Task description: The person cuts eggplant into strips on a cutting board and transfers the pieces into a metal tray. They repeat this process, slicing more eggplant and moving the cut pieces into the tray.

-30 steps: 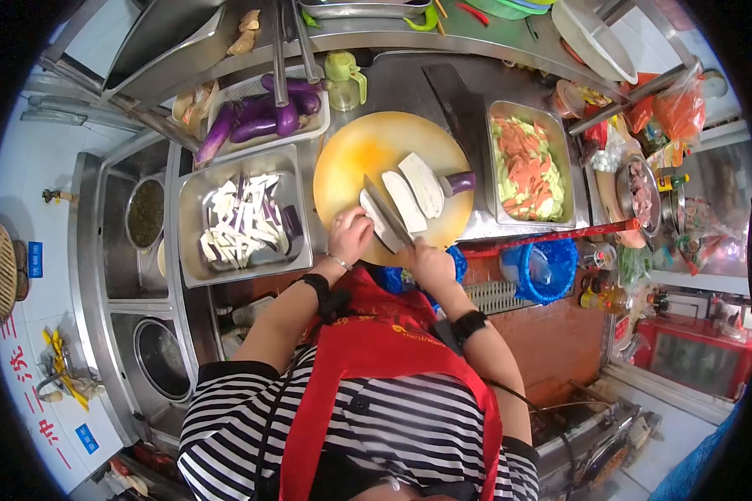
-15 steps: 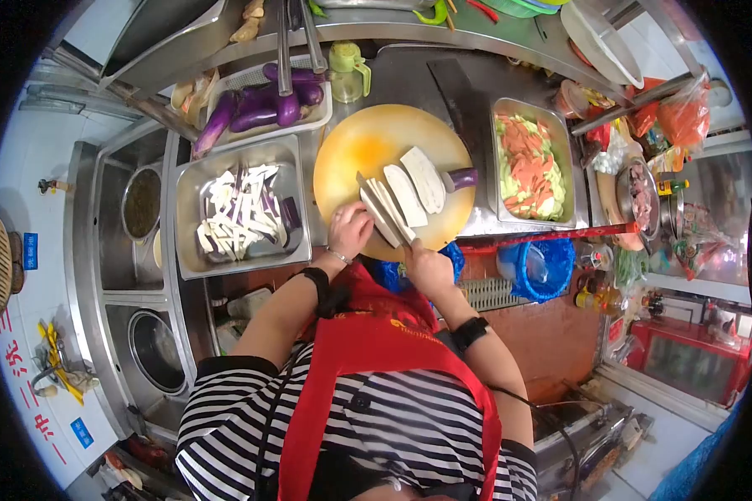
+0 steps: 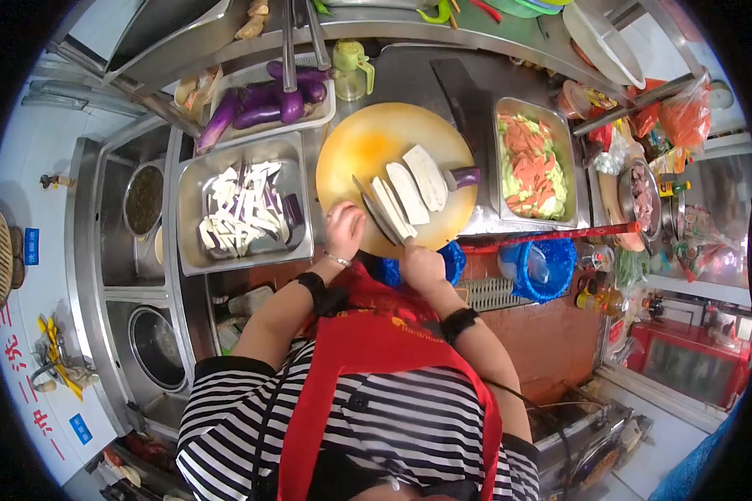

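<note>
On the round yellow cutting board (image 3: pixel 351 142) lie several peeled-white slabs of eggplant (image 3: pixel 409 194), beside an uncut purple eggplant end (image 3: pixel 465 176). My right hand (image 3: pixel 423 265) grips a knife (image 3: pixel 378 215) at the board's near edge; its blade points up and left, along the leftmost slab. My left hand (image 3: pixel 345 227) rests at the board's lower left, left of the blade, with fingers curled. What lies under those fingers is hidden. Left of the board, a steel tray (image 3: pixel 190 260) holds cut eggplant strips (image 3: pixel 246 209).
Whole eggplants (image 3: pixel 263 104) fill a white tray behind the steel one. A green-lidded jug (image 3: pixel 353 71) stands behind the board. To the right is a tray of sliced vegetables (image 3: pixel 533 163). A blue-lined bin (image 3: pixel 545 265) sits below the counter, and sinks (image 3: pixel 134 242) are at left.
My left hand has moved left, off the slabs. The knife blade has shifted slightly, and the pale piece seen at its left side is out of sight.
</note>
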